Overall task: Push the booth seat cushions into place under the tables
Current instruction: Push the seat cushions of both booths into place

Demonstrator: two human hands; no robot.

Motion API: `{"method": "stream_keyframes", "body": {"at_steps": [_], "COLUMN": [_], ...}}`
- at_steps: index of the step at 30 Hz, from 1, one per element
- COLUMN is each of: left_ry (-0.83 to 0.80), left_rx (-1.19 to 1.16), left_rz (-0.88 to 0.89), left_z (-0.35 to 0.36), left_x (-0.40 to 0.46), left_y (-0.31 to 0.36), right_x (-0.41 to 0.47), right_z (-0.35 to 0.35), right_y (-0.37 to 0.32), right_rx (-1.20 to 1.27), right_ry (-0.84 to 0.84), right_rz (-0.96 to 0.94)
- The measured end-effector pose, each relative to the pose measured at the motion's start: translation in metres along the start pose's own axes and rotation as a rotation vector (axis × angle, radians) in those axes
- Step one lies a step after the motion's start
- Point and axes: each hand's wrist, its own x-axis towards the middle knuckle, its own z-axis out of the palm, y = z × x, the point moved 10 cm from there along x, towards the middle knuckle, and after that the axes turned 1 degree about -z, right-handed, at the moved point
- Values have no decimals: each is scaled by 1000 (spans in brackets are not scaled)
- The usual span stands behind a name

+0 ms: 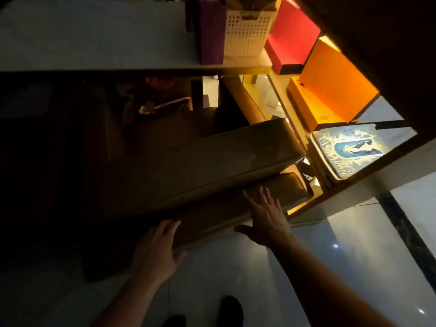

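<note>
Your left hand (157,249) lies spread and flat on the near edge of the lower seat cushion (226,208), which sits on the floor below the desk (94,38). Your right hand (265,218), fingers splayed, presses the same cushion further right, beneath the upper cushion (212,161).

Both hands lie flat, fingers spread, on the lower tan leather seat cushion (212,218), which sits on the glossy white tiled floor (236,279). The left hand (157,250) presses its near edge, and the right hand (265,217) rests on its top, nearer the right end. A second long tan leather cushion (207,161) lies tilted over the first, reaching under the white desk (94,38). On the desk stand a purple bag (212,31) and a white perforated plastic basket (247,31), touching each other. Just to the right are a red box (292,36) and an orange box (335,83).
</note>
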Motion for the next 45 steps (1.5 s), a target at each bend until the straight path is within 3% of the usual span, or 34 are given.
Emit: {"method": "stream_keyframes", "body": {"at_steps": [5,16,29,36,45], "left_ry": [138,144,144,98,126], "left_rx": [84,46,44,24,21], "left_rz": [-141,-245,-161,-83,-37], "left_z": [6,26,52,70,67], "left_x": [11,14,-52,-119,-117], "left_y": [-3,-12,-45,-77,-87], "right_x": [43,40,-49,-125,-117], "right_z": [26,51,97,145,151], "right_y": [0,9,-15,-45,-55], "right_rx": [-29,-93,-176,-163,-171], "right_ry": [10,151,140,4,-52], "right_rz": [-188,-216,-113,-36,-42]}}
